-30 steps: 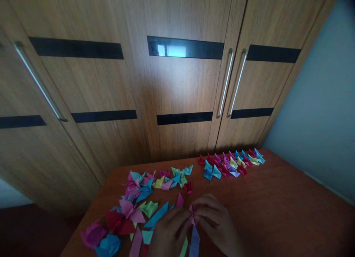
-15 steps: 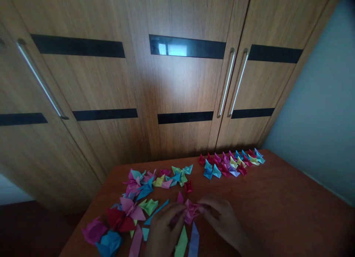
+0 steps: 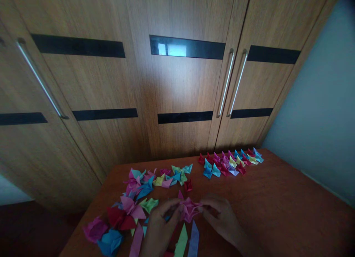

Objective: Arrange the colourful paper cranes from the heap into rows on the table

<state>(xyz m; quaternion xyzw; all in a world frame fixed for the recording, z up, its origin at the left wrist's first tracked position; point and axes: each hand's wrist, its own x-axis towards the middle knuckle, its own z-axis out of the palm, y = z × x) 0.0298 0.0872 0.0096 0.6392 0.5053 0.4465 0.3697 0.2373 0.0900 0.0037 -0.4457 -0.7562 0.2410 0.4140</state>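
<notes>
Between my two hands is a pink folded-paper piece [image 3: 189,209], star-like with points sticking out. My left hand [image 3: 163,225] pinches its left side between thumb and fingers. On the opposite side, the fingertips of my right hand [image 3: 220,216] grip a thin right point. Just below the piece lie a light green folded strip [image 3: 182,240] and a lavender strip [image 3: 193,238]. A pink strip [image 3: 136,240] rests left of my left hand, whose wrist covers other paper bits.
Loose folded papers, among them a red one [image 3: 120,218], a blue one [image 3: 110,242] and a green one [image 3: 149,204], crowd the left of the brown table [image 3: 277,212]. Small folded pieces [image 3: 224,164] stand in rows at the back right. A wooden wardrobe [image 3: 183,83] rises behind.
My left hand has shifted slightly left and up. The pink piece is spread wider between my hands and shows more of its star shape.
</notes>
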